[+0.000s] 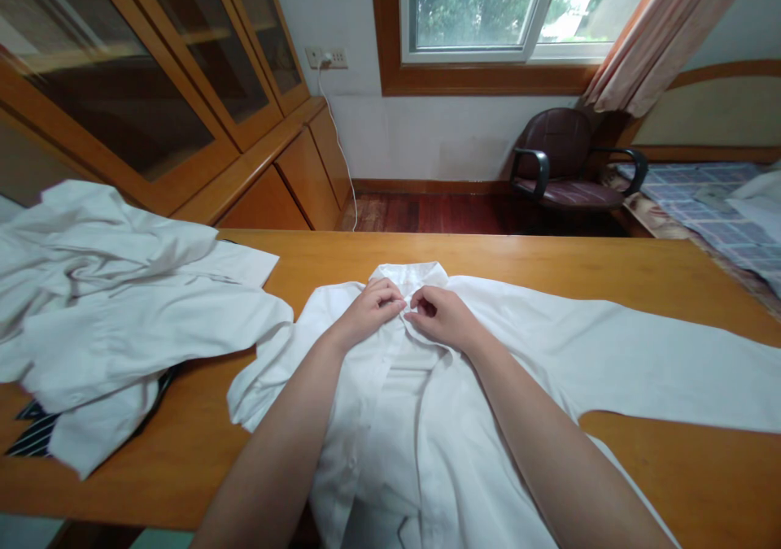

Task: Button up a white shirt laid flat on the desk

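Observation:
A white button-up shirt point(525, 346) lies front-up on the wooden table point(610, 264), its collar point(408, 274) at the far side and one sleeve stretched out to the right. My left hand point(372, 309) and my right hand point(442, 315) meet just below the collar. Both are closed in a pinch on the two front edges of the shirt near its top button. The button itself is hidden under my fingers.
A heap of crumpled white clothing point(110, 297) lies on the table's left, over a dark striped cloth point(37, 435). Beyond the table stand a glass-door wooden cabinet point(183, 85), a dark armchair point(565, 163) under the window, and a bed point(713, 199) at right.

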A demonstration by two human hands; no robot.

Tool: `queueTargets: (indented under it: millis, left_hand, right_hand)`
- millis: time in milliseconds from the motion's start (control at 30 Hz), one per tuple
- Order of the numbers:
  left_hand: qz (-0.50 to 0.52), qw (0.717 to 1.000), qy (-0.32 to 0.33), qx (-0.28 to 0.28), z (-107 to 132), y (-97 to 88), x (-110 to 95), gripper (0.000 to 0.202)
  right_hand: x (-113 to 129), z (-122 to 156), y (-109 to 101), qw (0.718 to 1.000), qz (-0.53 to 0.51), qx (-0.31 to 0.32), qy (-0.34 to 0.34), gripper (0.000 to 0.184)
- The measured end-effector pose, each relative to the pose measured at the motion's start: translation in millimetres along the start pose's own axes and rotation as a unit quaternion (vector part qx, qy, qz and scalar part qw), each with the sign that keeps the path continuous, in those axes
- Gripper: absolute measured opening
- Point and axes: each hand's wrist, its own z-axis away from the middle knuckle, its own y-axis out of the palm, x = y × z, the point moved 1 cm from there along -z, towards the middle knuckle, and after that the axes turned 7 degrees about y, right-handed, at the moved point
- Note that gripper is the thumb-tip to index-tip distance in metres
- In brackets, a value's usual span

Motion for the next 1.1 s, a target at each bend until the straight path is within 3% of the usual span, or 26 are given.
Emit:
queueTargets:
  millis: [333,800,1000,1100]
  left_hand:
    - [0.016,1.0,-0.013,0.006,-0.7,-2.0,-2.1,0.021]
    - [0.016,1.0,-0.002,0.006,0.7,-1.3,1.2,0.02]
    - [0.026,1.0,-0.007,0.011,-0.2,-2.1,0.5,0.024]
    - [0.038,0.999,-0.01,0.009,-0.6,-2.5,0.6,0.025]
  right_hand:
    - [-0.1,0.0,-0.7,0.999,0.002,-0.031,-0.018,0.016]
    - [0.1,0.1,-0.2,1.0,-0.004,-0.019,-0.014,0.018]
    - [4.4,0.9,-2.5,0.997,-0.003,-0.032,-0.066,0.005]
    - [7.7,1.5,-3.8,0.996,-0.012,-0.031,-0.085,0.006]
